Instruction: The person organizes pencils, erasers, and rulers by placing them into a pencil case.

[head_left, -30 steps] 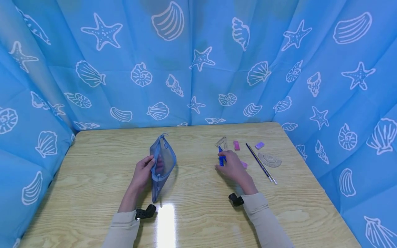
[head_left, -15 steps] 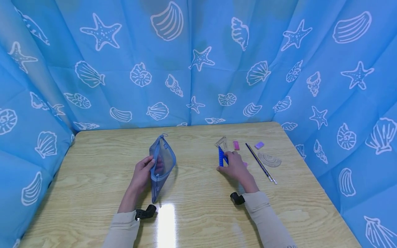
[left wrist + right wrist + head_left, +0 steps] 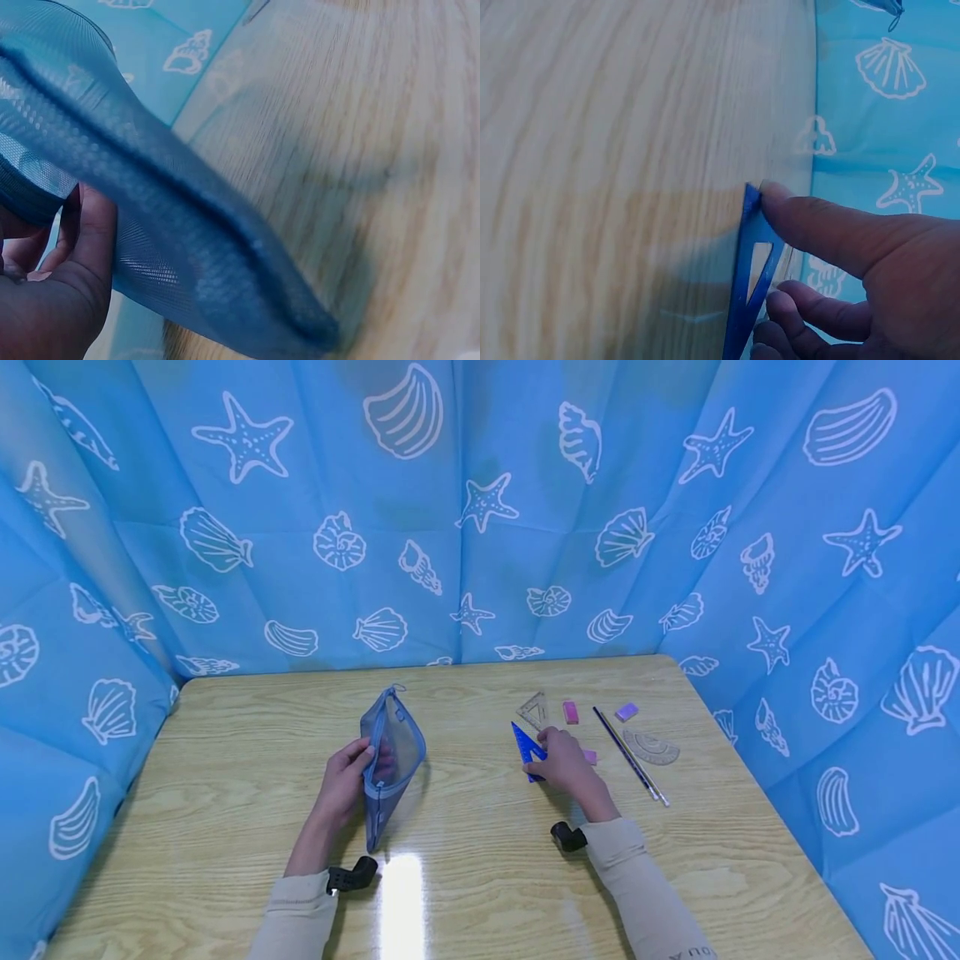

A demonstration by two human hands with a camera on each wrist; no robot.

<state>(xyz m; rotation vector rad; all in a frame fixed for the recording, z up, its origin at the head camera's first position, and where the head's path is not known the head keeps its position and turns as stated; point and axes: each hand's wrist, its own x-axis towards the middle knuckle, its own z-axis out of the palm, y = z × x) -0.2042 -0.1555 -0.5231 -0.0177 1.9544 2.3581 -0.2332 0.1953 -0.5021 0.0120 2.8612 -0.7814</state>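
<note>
While the left hand grips the unzipped pouch, the right hand pinches the blue set square outside it, with erasers, pencils, protractor and clear set square loose near that hand.

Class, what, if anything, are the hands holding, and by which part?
The left hand holds the blue mesh zip pouch by one side of its open mouth. The right hand holds the blue set square, thumb near one corner.
</note>
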